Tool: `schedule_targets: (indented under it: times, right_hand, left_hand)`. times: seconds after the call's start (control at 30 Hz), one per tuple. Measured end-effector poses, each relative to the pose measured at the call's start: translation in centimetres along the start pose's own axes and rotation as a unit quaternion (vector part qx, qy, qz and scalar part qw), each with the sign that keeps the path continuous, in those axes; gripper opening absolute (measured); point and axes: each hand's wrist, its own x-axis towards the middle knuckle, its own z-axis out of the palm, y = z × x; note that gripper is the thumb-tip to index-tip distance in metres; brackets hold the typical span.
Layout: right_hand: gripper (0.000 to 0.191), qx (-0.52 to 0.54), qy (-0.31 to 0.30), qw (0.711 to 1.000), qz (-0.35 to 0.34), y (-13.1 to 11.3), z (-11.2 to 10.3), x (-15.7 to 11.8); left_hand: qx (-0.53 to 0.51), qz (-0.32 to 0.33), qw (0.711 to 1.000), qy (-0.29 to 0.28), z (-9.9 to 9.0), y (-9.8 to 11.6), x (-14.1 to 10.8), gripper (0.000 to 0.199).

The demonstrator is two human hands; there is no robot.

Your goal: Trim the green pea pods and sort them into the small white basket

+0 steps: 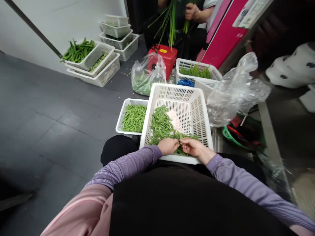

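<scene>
A large white plastic basket (pixel 204 126) rests across my lap. Inside it, green pea pods (pixel 161 121) are heaped at the left, with thin stem trimmings (pixel 192 137) towards the front. My left hand (pixel 168 146) is closed in a pinch over the near end of the basket. Opposite it, almost touching, my right hand (pixel 193 146) pinches too, its fingertips together. A small green pea pod (pixel 180 139) shows between the fingertips of both hands, partly hidden by them. Left of the basket stands a smaller white basket (pixel 119 123) full of pods.
White baskets (pixel 105 77) with green vegetables are stacked at the far left. A plastic bag (pixel 147 77), a red box (pixel 169 59) and another basket (pixel 216 74) stand ahead. At the right are a crumpled clear bag (pixel 231 91) and green basin (pixel 228 137). Opposite, a person's hand (pixel 192 12) holds long green stalks.
</scene>
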Motion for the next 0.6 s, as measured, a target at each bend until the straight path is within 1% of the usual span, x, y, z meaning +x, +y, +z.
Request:
schedule_targets:
  times: [0.07,0.13,0.27,0.37,0.47,0.6]
  right_hand:
    - [0.021,0.081,0.022,0.996,0.001,0.6,1.1,-0.8]
    - [0.022,0.121,0.023,0.992,-0.002,1.0,2.1,-1.3]
    - [0.025,0.134,-0.017,0.991,-0.024,1.3,2.9,-1.9]
    - [0.028,0.116,-0.051,0.991,-0.052,1.3,3.1,-2.2]
    - [0.032,0.069,-0.074,0.994,-0.047,1.0,3.1,-2.9]
    - [0.033,0.014,-0.119,0.993,-0.019,0.8,2.3,-4.1]
  left_hand:
    - [0.012,0.020,1.000,0.011,0.1,0.5,-0.2,0.031]
    - [0.031,0.023,0.999,0.029,0.1,0.8,-0.6,0.029]
    - [0.062,0.029,0.995,0.069,0.2,1.2,-1.4,0.025]
    - [0.061,0.015,0.994,0.093,0.2,1.4,-1.7,0.025]
    - [0.063,-0.034,0.993,0.092,-0.3,0.8,-1.5,0.026]
    - [0.070,-0.137,0.986,0.065,-1.9,-1.4,-0.6,0.026]
